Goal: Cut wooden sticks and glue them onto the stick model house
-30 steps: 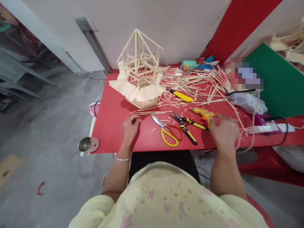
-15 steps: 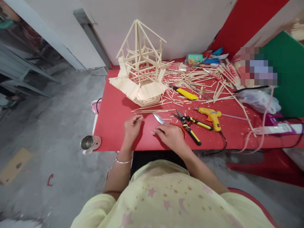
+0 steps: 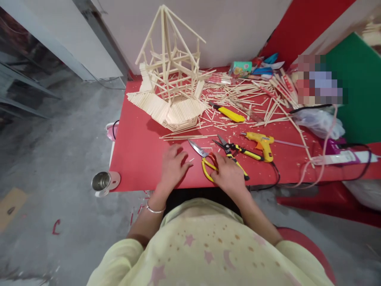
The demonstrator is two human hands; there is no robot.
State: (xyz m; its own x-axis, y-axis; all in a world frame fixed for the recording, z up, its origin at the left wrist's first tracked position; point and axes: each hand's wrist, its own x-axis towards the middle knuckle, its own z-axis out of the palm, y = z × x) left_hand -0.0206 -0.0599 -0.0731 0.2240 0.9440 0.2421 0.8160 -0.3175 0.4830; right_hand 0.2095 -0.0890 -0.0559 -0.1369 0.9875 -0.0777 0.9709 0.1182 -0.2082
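Note:
The scissors [image 3: 204,163], with shiny blades and yellow and red handles, lie on the red table in front of me. My right hand [image 3: 230,174] has its thumb and fingers closed about the handles at their right side. Left of the scissors, my left hand [image 3: 174,169] hovers low over the table with fingers loosely spread and slightly blurred. A tiny stick piece [image 3: 191,159] is by its thumb; I see nothing held there. Beyond both hands stands a pavilion-like model [image 3: 169,91] made of thin wooden sticks, with a few loose sticks [image 3: 187,137] before it.
Yellow-black pliers [image 3: 230,153], a yellow glue gun [image 3: 262,143] with its cord and a yellow utility knife [image 3: 230,114] lie to the right. Many scattered sticks [image 3: 238,93] cover the back. A metal cup [image 3: 104,182] is at the table's left corner.
My right hand has moved right onto the scissors' handles, uncovering the yellow loop. My left hand has opened from a pinch and shifted slightly right. The view has shifted a little.

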